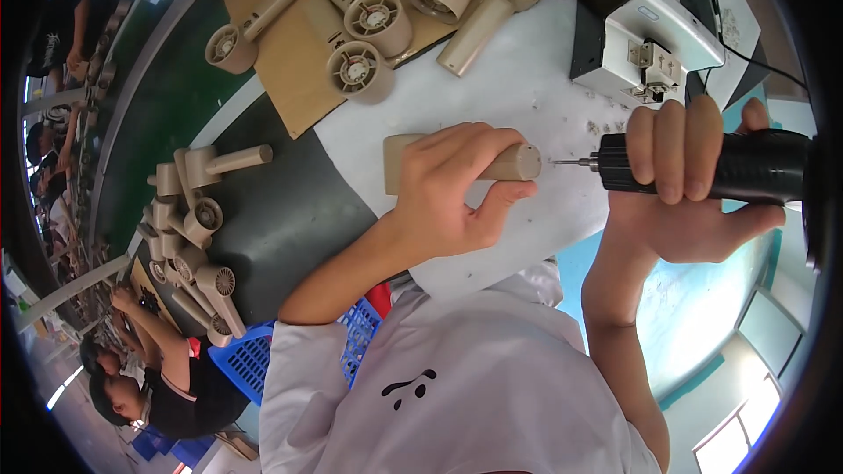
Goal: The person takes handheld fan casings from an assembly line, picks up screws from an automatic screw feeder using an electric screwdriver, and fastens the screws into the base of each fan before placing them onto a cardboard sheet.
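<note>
My left hand is wrapped round a beige handheld fan, which lies sideways over the white sheet with its handle end facing right. My right hand grips a black electric screwdriver held level. The thin steel bit points left at the handle's end face, with a small gap between them. My fingers cover much of the fan's middle. Small screws lie scattered on the sheet beyond the screwdriver.
More beige fans rest on brown cardboard at the back. Another pile of fans is at the left. A white and black machine stands back right. A blue basket sits below the table; co-workers are at far left.
</note>
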